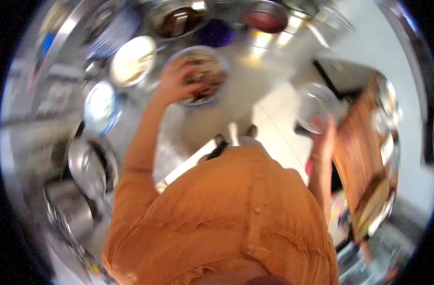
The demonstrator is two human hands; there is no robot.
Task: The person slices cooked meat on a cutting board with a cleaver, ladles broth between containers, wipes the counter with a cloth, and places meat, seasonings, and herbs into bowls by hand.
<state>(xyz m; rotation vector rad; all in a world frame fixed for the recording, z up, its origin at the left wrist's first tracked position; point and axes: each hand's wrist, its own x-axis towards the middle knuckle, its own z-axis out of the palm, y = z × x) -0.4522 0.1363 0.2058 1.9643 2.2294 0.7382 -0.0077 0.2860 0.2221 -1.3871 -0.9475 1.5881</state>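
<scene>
Spread fingers of my left hand (181,81) reach over a blue-rimmed bowl (221,71) that holds dark and pale food pieces; the fingertips are at the food, and whether they touch it is blurred. On the right, my right hand (325,135) has its fingers round the lower edge of a clear round bowl (317,105), which looks see-through and is held out beside the wooden table. A white plate (133,61) with pale contents and a utensil lies left of the food bowl.
A blue-and-white bowl (102,107) and a metal lid (86,166) are at the left. Behind stand a metal pan (178,18) and a red bowl (267,16). A wooden table (362,147) with dishes is at the right. Tiled floor (283,123) shows between.
</scene>
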